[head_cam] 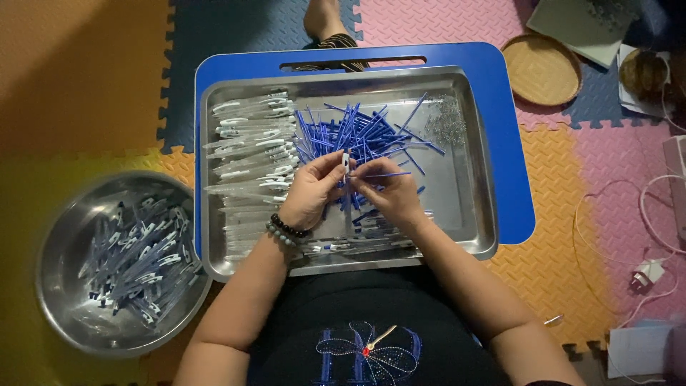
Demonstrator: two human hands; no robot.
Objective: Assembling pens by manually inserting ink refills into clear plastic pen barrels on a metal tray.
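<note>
While both hands meet over the middle of the steel tray point(471, 214), the left hand point(311, 193) pinches a small white-tipped clear cap point(346, 161) upright between thumb and fingers, and the right hand point(386, 191) is closed on a thin blue stick point(389, 174) whose long axis runs nearly level, its free end pointing away to the right and its near end aimed at the cap. Stick and cap seem to meet at the fingertips, just apart or touching; I cannot tell which, since the fingers cover the joint. Neither hand is clearly nearer, as each already holds its own piece.

Beyond the hands lies a loose heap of blue sticks point(357, 132), fanned in many directions, and left of it a stack of clear caps point(250, 143) in rough rows. A small grey tangle point(446, 125) in the far right corner of the tray is too fine to make out. More pieces near the tray's front edge are partly hidden by the wrists. The tray sits on a blue tabletop point(511, 143), and a round steel bowl point(53, 286) of joined pieces rests on the foam floor mat point(86, 93) to the left
</note>
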